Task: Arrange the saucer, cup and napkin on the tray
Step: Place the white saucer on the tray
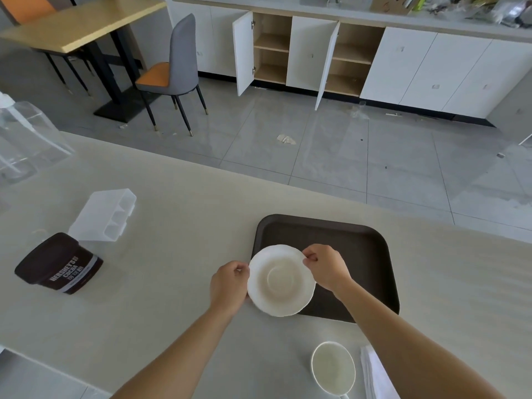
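A white saucer (280, 280) is held by its rim over the near left corner of the dark brown tray (345, 240). My left hand (229, 286) pinches its left edge and my right hand (326, 266) pinches its upper right edge. Whether the saucer touches the tray I cannot tell. An empty white cup (333, 368) stands on the counter near me, below the tray. Folded white napkins (375, 372) lie just right of the cup, partly under my right forearm.
A lying Hershey's cocoa tub (59, 263) and a clear plastic organiser (105, 216) sit on the counter to the left. A clear pitcher (26, 136) stands at the far left. The counter's far edge runs behind the tray, with floor beyond.
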Motion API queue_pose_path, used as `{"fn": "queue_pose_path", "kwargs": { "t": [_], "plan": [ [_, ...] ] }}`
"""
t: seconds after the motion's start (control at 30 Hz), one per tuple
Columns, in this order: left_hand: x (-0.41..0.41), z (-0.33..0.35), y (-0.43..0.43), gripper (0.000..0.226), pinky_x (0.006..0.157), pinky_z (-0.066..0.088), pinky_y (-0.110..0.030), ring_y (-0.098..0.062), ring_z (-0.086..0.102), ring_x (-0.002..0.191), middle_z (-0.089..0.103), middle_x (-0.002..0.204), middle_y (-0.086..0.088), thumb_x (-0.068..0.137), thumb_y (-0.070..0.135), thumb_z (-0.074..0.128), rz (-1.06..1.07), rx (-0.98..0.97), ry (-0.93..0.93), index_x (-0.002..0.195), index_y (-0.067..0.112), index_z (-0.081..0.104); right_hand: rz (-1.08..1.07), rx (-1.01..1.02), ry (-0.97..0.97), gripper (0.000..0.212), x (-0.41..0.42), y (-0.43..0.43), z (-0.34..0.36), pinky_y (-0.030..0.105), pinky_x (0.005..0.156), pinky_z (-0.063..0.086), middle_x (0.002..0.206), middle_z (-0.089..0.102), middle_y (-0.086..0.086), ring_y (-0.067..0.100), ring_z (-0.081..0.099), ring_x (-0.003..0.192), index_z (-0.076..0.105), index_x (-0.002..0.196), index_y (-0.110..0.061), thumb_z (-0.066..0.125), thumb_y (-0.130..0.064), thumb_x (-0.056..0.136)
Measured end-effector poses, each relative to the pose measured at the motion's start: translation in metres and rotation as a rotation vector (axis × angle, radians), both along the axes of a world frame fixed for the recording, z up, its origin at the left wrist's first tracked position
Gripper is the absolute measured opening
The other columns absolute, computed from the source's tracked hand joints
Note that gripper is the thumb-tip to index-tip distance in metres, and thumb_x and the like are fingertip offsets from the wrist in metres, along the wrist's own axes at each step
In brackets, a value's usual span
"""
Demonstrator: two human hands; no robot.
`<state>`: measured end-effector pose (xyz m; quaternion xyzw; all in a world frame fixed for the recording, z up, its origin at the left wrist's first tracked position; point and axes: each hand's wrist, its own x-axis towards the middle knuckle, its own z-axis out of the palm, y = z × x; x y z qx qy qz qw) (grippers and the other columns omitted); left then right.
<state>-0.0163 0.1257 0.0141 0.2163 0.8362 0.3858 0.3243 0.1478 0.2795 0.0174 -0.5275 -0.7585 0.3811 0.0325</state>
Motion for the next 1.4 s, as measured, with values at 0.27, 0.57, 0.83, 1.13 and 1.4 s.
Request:
{"fn": "queue_pose_path", "kwargs": {
  "t": [0.27, 0.57, 0.83, 1.13, 1.4],
  "plan": [
    [-0.002, -0.019, 0.013, 0.044, 0.085, 0.041, -0.028, -0.015, 0.058, 0.095, 0.061, 0.103, 0.005, 0.092, 0.018, 0.051, -0.083, -0.091, 0.128, 0.136, 0.016, 0.054, -0.219, -0.096, 0.071, 0.018, 0.006, 0.014, -0.022, 0.037, 0.071, 0.061, 0.085, 0.071, -0.005, 0.017, 0.067, 0.079, 0.07, 0.091, -0.023, 0.057, -0.011, 0.092],
    [0.0, -0.029, 0.016, 0.043, 0.082, 0.044, -0.03, -0.021, 0.059, 0.093, 0.064, 0.095, -0.001, 0.088, 0.008, 0.046, -0.109, -0.098, 0.125, 0.129, 0.015, 0.059, -0.29, -0.071, 0.072, 0.017, 0.005, 0.019, -0.035, 0.038, 0.071, 0.061, 0.084, 0.071, -0.005, 0.019, 0.068, 0.076, 0.069, 0.095, -0.023, 0.057, -0.013, 0.093],
    [-0.003, -0.039, 0.015, 0.033, 0.068, 0.046, -0.034, -0.027, 0.059, 0.086, 0.065, 0.086, -0.008, 0.083, 0.0, 0.044, -0.154, -0.064, 0.164, 0.091, 0.027, 0.061, -0.304, -0.096, 0.092, 0.017, 0.01, 0.015, -0.042, 0.041, 0.07, 0.063, 0.083, 0.073, -0.002, 0.021, 0.072, 0.072, 0.068, 0.095, -0.023, 0.056, -0.012, 0.094],
    [-0.004, -0.041, 0.015, 0.046, 0.077, 0.041, -0.027, -0.018, 0.059, 0.091, 0.065, 0.096, 0.001, 0.087, 0.005, 0.046, -0.15, -0.085, 0.147, 0.126, 0.023, 0.062, -0.257, -0.148, 0.092, 0.008, 0.019, 0.012, -0.042, 0.03, 0.059, 0.063, 0.083, 0.071, -0.007, 0.009, 0.072, 0.055, 0.064, 0.098, -0.026, 0.062, -0.019, 0.095],
    [-0.003, -0.041, 0.014, 0.045, 0.074, 0.041, -0.028, -0.017, 0.058, 0.085, 0.062, 0.088, 0.004, 0.087, 0.005, 0.046, -0.15, -0.082, 0.149, 0.126, 0.02, 0.061, -0.314, -0.231, 0.2, 0.009, 0.028, 0.003, -0.045, 0.032, 0.06, 0.064, 0.087, 0.075, -0.002, 0.012, 0.074, 0.061, 0.067, 0.099, -0.022, 0.065, -0.016, 0.094]
  ]
}}
